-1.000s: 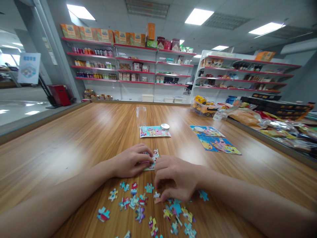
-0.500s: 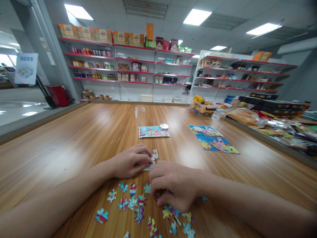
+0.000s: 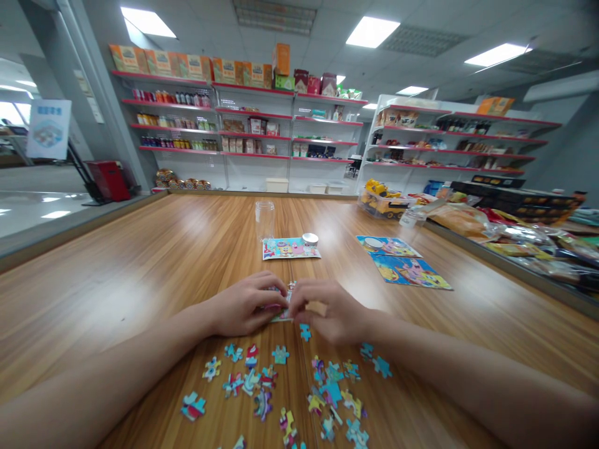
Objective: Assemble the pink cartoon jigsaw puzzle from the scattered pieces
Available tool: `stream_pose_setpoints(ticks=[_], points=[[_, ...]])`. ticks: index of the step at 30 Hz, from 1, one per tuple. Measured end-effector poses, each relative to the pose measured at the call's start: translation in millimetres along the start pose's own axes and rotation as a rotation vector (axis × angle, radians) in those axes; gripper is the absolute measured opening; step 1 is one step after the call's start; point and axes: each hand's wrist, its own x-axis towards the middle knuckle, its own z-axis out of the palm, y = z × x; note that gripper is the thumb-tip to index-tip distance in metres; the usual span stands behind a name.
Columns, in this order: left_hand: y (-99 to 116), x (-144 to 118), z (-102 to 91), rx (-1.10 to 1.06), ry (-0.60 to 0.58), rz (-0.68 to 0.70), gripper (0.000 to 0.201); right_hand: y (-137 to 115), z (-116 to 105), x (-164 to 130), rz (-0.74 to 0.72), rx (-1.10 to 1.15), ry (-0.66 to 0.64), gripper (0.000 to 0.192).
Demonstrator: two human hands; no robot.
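Left hand (image 3: 246, 307) lies palm-down with fingers curled, pressing on the small assembled puzzle section (image 3: 281, 312) near the middle of the table (image 3: 140, 268). Right hand (image 3: 327, 312) meets it from the other side, fingers bent and pinched at the section's right edge; whether a piece sits between the fingertips cannot be told.

Largest to smallest:
- Table: one, wood-grain, long.
- Shelving units (image 3: 290, 134): two visible at the far wall, red-edged, stocked with boxes and bottles.
- Goods in wrappers (image 3: 515, 234): a row along the right table edge, count unclear.
- Toy truck (image 3: 386, 196): one, yellow, in a clear box, far right.
- Printed picture cards: three; one (image 3: 291, 248) ahead of the hands, two (image 3: 407, 262) to the right, overlapping.
- Clear jar (image 3: 264, 218): one, upright, just behind the centre card.
- Round lids: two; one (image 3: 310, 238) at the centre card's corner, one (image 3: 373, 243) on the right-hand card.
- Loose puzzle pieces (image 3: 290, 386): roughly twenty, scattered near the table's front edge; one single blue piece (image 3: 305, 332) lies just beside the right hand.
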Motion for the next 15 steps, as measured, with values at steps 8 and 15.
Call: stream_pose_setpoints(ticks=[8,15], points=[[2,-1,-1.2,0.014,-0.016,0.000,0.023,42,-2,-3,0.392,0.001,0.292,0.011],[2,1,-0.4,-0.013,-0.018,0.046,0.024,33,1,-2,0.396,0.038,0.211,0.015]])
